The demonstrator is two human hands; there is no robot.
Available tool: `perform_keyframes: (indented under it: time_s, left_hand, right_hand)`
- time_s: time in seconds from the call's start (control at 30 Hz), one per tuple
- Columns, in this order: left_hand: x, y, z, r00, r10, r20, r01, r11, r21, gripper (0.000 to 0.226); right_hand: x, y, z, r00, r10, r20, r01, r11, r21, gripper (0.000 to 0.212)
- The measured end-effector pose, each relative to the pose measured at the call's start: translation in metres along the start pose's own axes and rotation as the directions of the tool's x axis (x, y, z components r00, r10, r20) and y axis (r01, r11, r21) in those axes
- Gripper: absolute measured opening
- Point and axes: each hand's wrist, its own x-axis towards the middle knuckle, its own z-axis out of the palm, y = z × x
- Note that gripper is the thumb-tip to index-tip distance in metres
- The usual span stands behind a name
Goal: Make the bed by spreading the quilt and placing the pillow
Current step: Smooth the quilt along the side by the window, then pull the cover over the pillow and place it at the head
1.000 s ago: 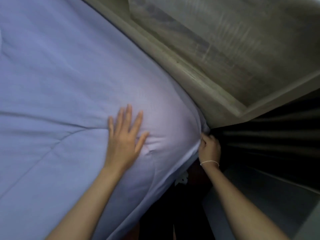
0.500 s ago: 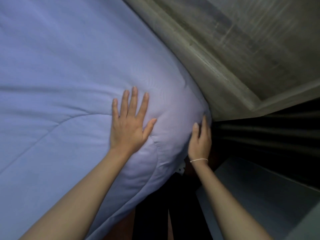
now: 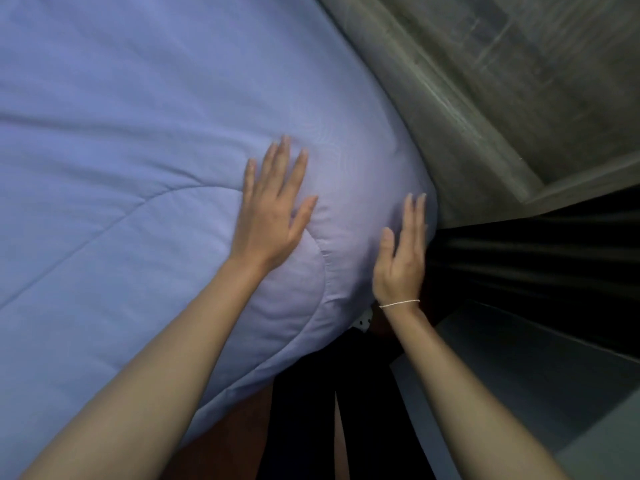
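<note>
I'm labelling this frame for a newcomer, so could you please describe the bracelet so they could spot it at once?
Start from the big lavender-blue quilt that fills the left of the view and follow it to its rounded corner, where two flat hands rest. The right hand lies at the corner's edge, beside the dark gap. The bracelet is the thin white string around that wrist; the other wrist is bare.

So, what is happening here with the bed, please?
A person is making the bed. The left hand lies flat and open on the blue quilt, pressing it smooth near the corner. The right hand, with a thin bracelet on its wrist, rests open against the edge of the quilt at that corner, beside the wooden bed frame. The quilt looks mostly spread here. No pillow is in view.
</note>
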Motion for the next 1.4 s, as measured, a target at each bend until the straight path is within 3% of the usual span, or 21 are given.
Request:
perform_keyframes:
  time_s: [0.07,0.17,0.27,0.37,0.4,0.47,0.6,0.7,0.83,0.93,1.1,1.23,1.4]
  left_hand:
    - [-0.004,-0.014,-0.007,0.989,-0.11,-0.096,0.107,0.993,-0.044,0.055]
    - [-0.025,-0.048,-0.01,0.894,-0.426,-0.135,0.43,0.903,-0.001,0.055]
    - [-0.057,-0.06,-0.008,0.784,-0.616,-0.081,0.618,0.786,0.003,0.059]
    - [-0.076,-0.051,-0.004,0.79,-0.613,-0.015,0.612,0.787,0.071,0.063]
    - [-0.078,-0.047,-0.006,0.786,-0.618,0.02,0.614,0.784,0.088,0.065]
    - [-0.078,-0.044,-0.013,0.761,-0.64,0.106,0.634,0.768,0.091,0.069]
    - [-0.075,-0.054,-0.045,0.763,-0.582,0.281,0.594,0.803,0.049,0.068]
    - [-0.086,-0.063,-0.08,0.776,-0.546,0.317,0.582,0.813,-0.025,0.063]
    - [-0.136,-0.088,-0.134,0.748,-0.609,0.262,0.655,0.741,-0.146,0.083]
    - [-0.178,-0.127,-0.165,0.725,-0.65,0.228,0.688,0.7,-0.192,0.06]
    - [-0.242,-0.212,-0.211,0.677,-0.734,0.06,0.733,0.663,-0.153,0.056]
    - [-0.279,-0.262,-0.231,0.647,-0.759,-0.069,0.747,0.649,-0.14,0.053]
    - [-0.303,-0.294,-0.22,0.608,-0.786,-0.117,0.76,0.618,-0.203,0.046]
  right_hand:
    - [0.004,0.003,0.012,0.996,-0.041,0.079,0.042,0.999,-0.021,0.055]
    - [-0.002,0.036,0.019,0.975,0.182,0.129,-0.183,0.983,-0.004,0.057]
    - [-0.022,0.073,0.011,0.809,0.514,0.285,-0.489,0.858,-0.16,0.058]
    - [-0.042,0.088,-0.004,0.669,0.567,0.48,-0.406,0.82,-0.403,0.07]
    - [-0.045,0.088,-0.009,0.674,0.549,0.495,-0.368,0.83,-0.42,0.074]
    - [-0.046,0.074,-0.019,0.76,0.463,0.456,-0.324,0.878,-0.352,0.075]
    - [-0.03,-0.002,-0.031,0.949,0.26,0.18,-0.225,0.955,-0.192,0.047]
    - [-0.018,-0.075,-0.029,0.994,0.044,0.103,-0.032,0.993,-0.117,0.049]
    - [-0.021,-0.168,-0.003,0.976,-0.154,0.154,0.163,0.985,-0.048,0.051]
    - [-0.037,-0.228,0.025,0.946,-0.223,0.233,0.242,0.969,-0.054,0.043]
    - [-0.083,-0.313,0.08,0.865,-0.31,0.395,0.354,0.934,-0.044,0.056]
    - [-0.116,-0.352,0.111,0.798,-0.261,0.544,0.383,0.915,-0.124,0.06]
    - [-0.133,-0.356,0.134,0.685,-0.143,0.715,0.475,0.832,-0.288,0.071]
